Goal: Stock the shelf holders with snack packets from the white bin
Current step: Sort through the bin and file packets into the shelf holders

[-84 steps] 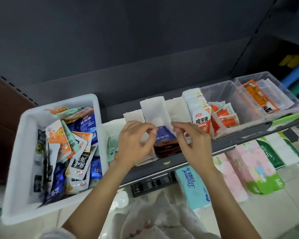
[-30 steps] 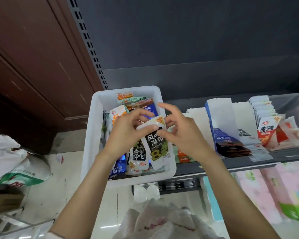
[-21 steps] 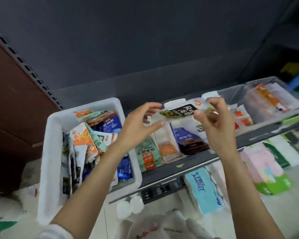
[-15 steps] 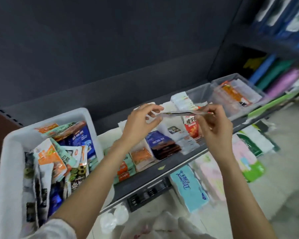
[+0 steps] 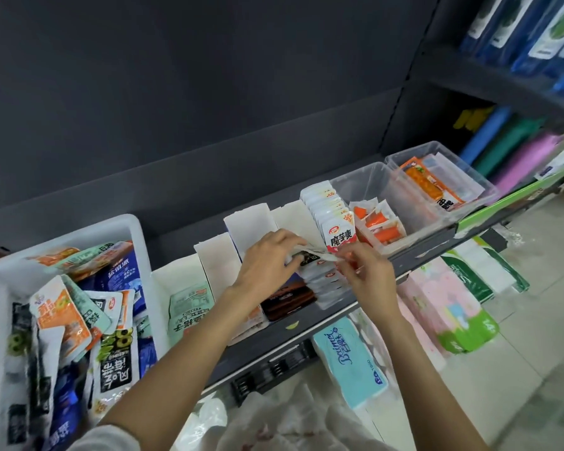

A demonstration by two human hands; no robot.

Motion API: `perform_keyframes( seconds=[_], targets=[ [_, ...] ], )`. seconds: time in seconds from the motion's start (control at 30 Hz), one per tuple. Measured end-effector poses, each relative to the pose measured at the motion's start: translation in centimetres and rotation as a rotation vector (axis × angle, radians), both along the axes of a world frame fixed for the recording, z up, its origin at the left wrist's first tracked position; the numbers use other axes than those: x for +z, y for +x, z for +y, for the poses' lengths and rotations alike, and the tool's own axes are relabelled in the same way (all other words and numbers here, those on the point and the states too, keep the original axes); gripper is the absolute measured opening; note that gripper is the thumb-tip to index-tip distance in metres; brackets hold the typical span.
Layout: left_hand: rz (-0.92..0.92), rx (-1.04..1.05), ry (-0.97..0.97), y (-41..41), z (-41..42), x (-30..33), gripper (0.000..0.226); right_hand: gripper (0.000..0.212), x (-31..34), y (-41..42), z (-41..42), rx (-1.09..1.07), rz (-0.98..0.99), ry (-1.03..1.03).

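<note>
The white bin [image 5: 134,232] stands at the left on the shelf, filled with several mixed snack packets [image 5: 79,320]. A row of white paper holders [image 5: 251,219] runs along the dark shelf to its right. Both hands hold one white-and-black snack packet [image 5: 310,256] flat over a holder that has a stack of like packets [image 5: 326,284]. My left hand [image 5: 267,262] pinches its left end and my right hand [image 5: 362,271] pinches its right end. Dark blue packets [image 5: 290,297] lie in the holder just left of the stack.
Red-and-white packets [image 5: 339,236] stand upright in the holder beyond my right hand. Two clear plastic tubs [image 5: 378,177] with orange packets follow on the right. Tissue packs [image 5: 349,362] sit under the shelf edge. A crumpled plastic bag [image 5: 274,424] lies below.
Both hands took a white-and-black packet out of the bin, carried it right over the holders, and have now lowered it onto the stack in one holder.
</note>
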State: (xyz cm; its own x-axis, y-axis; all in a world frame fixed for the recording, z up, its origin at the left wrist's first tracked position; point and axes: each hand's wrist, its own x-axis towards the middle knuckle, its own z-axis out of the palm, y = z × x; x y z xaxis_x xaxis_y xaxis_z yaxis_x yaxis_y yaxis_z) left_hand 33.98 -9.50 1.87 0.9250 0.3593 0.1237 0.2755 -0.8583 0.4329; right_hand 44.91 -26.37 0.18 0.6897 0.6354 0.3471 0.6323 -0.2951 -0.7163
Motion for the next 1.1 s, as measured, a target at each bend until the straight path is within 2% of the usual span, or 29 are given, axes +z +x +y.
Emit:
perform_keyframes(
  seconds=[0.13, 0.27, 0.37, 0.5, 0.57, 0.63, 0.7, 0.8, 0.87, 1.0, 1.1],
  targets=[
    [0.009, -0.038, 0.014, -0.7, -0.2, -0.7, 0.024, 0.015, -1.1, 0.9, 1.9, 0.021, -0.345, -0.236],
    [-0.006, -0.026, 0.05, -0.8, -0.4, -1.0, 0.022, 0.016, -1.7, 0.7, 3.5, -0.015, -0.46, -0.361],
    [-0.002, -0.011, 0.029, -1.7, -0.3, -0.4, 0.024, 0.025, -0.9, -0.3, 3.6, -0.024, -0.377, -0.317],
    [-0.213, 0.193, -0.126, -6.1, 0.2, 1.8, 0.016, 0.024, 2.9, -4.5, 3.6, -0.022, -0.057, 0.03],
    [-0.331, 0.293, -0.151, -9.7, 0.8, 2.7, 0.016, 0.024, 4.8, -7.7, 4.8, 0.078, 0.001, 0.099],
    [-0.393, 0.367, -0.078, -14.0, 1.7, 2.8, 0.017, 0.023, 5.8, -11.1, 6.6, 0.243, -0.017, 0.048],
    [-0.346, 0.457, 0.02, -18.6, 2.9, 2.1, 0.018, 0.023, 5.8, -14.4, 8.9, 0.43, -0.04, -0.08],
    [-0.104, 0.608, 0.118, -25.7, 4.9, -0.3, 0.022, 0.024, 4.6, -19.6, 12.4, 0.655, -0.069, -0.307],
    [0.054, 0.703, 0.136, -29.8, 6.1, -1.8, 0.034, 0.029, 3.5, -22.9, 14.5, 0.739, -0.057, -0.418],
    [0.178, 0.78, 0.068, -34.1, 7.9, -3.3, 0.047, 0.033, 0.9, -28.1, 18.1, 0.767, -0.152, -0.736],
    [0.219, 0.704, 0.065, -34.8, 8.6, -4.3, 0.055, 0.047, -0.8, -30.1, 19.5, 0.618, -0.164, -0.893]
  ],
)
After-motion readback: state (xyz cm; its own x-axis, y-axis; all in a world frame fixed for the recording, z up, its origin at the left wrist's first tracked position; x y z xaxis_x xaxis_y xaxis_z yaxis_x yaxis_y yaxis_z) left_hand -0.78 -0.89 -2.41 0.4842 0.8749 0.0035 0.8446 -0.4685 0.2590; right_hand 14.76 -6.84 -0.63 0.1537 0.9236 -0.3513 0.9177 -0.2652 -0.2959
